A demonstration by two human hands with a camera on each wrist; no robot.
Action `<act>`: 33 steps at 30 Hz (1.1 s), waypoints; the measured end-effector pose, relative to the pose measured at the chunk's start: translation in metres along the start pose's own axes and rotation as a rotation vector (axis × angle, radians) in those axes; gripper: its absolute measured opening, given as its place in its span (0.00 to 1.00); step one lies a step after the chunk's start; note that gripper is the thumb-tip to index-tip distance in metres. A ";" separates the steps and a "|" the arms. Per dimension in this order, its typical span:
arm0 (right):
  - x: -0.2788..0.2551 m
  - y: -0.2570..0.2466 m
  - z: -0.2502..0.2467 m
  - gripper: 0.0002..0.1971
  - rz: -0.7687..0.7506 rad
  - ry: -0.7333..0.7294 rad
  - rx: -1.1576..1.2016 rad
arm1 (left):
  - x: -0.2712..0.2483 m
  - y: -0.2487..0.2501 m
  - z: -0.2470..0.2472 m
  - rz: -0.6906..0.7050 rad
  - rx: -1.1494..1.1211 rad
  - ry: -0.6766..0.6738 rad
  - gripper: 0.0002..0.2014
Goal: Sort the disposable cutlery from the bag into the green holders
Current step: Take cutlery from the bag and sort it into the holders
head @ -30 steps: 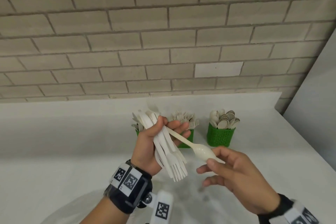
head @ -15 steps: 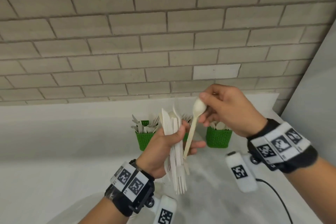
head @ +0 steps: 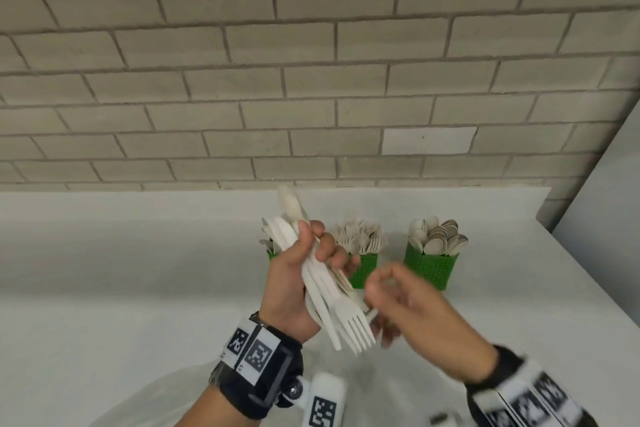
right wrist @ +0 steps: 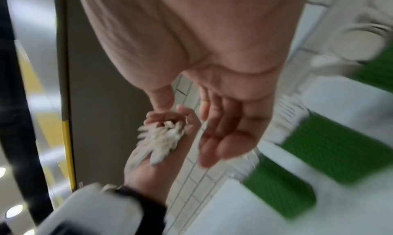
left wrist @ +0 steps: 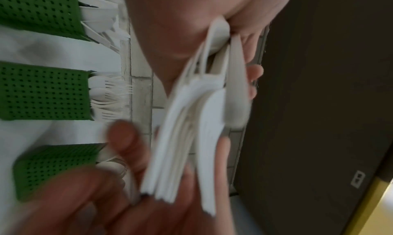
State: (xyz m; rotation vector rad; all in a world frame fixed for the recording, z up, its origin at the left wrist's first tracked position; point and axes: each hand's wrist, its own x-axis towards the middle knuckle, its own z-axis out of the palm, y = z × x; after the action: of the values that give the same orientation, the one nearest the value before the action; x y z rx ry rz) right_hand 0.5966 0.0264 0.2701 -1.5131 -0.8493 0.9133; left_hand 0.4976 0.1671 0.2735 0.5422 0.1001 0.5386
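My left hand (head: 311,253) grips a bundle of white disposable cutlery (head: 332,302) above the counter, fork tines pointing down toward me. Blurred, my right hand (head: 391,298) is just right of the tines; the right wrist view shows its fingers (right wrist: 223,137) relaxed and empty. Three green holders stand behind against the wall: one with knives (head: 272,255) partly hidden by my left hand, one with forks (head: 363,269), one with spoons (head: 431,267). The left wrist view shows the bundle (left wrist: 191,137) close up.
A clear plastic bag (head: 166,399) lies on the white counter (head: 104,288) below my left wrist. A brick wall (head: 311,80) backs the counter and a grey panel (head: 602,218) bounds its right end.
My right hand pulled a spoon from the bundle and lifted it toward the holders. It now holds nothing and has dropped back beside the fork tines. The left hand still holds the bundle.
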 end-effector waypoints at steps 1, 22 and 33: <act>-0.010 0.007 0.003 0.23 0.089 -0.094 0.120 | 0.000 0.001 0.000 0.029 -0.013 0.000 0.10; -0.045 0.002 -0.010 0.03 0.082 0.247 0.048 | 0.000 0.016 -0.005 0.120 0.026 0.191 0.11; -0.024 -0.072 -0.070 0.07 -0.303 0.150 -0.888 | 0.007 0.011 -0.014 -0.002 -0.013 0.230 0.12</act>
State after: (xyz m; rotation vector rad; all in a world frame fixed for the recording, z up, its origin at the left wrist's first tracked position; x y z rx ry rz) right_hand 0.6467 -0.0167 0.3492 -2.0756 -1.4275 0.1665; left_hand 0.4955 0.1852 0.2671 0.4656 0.3150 0.5981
